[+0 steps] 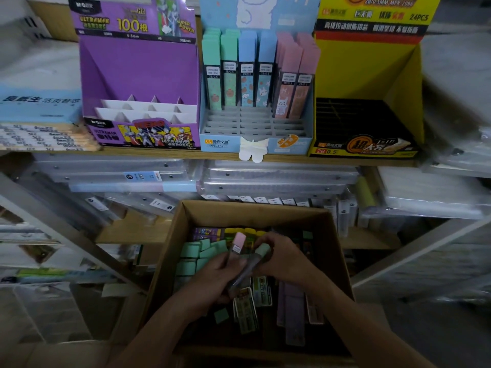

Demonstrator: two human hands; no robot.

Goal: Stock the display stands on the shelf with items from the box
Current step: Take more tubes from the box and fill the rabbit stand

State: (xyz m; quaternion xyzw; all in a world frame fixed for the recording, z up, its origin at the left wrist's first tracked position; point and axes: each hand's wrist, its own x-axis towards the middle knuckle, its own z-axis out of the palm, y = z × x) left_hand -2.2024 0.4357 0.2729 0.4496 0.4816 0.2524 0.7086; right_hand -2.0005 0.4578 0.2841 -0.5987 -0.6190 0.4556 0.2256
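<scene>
— Though dim down by the box (170,261), easy enough to read both hands. Left first?
— Left hand (218,277): curled round a pink case (238,243), held nearly upright, cap on top, just above the heap.
— And the right hand (284,258)?
— Curled over the cap of a green case (261,251), tilted, with its clear lower end slanting down to the left hand. Hard to tell whether gripped there as well.
— Both over the box, then?
— Yes, over its middle. Underneath, loose cases (194,251): green caps at left, yellow and purple packs at the back, lilac ones at right.
— And up on the shelf (172,152)?
— Three stands side by side, touching. Purple stand (138,70) at left, showing white dividers. Blue stand (292,147) in the middle, with upright cases (247,75), green, blue and pink, in the back rows and grey slots in front. White paper tag (253,151) stuck on the blue stand's front, hanging over the shelf edge. Yellow stand (366,70) at right, with black dividers.
— Anything below the shelf?
— Wrapped binders (279,176) stacked flat, just behind the box
</scene>
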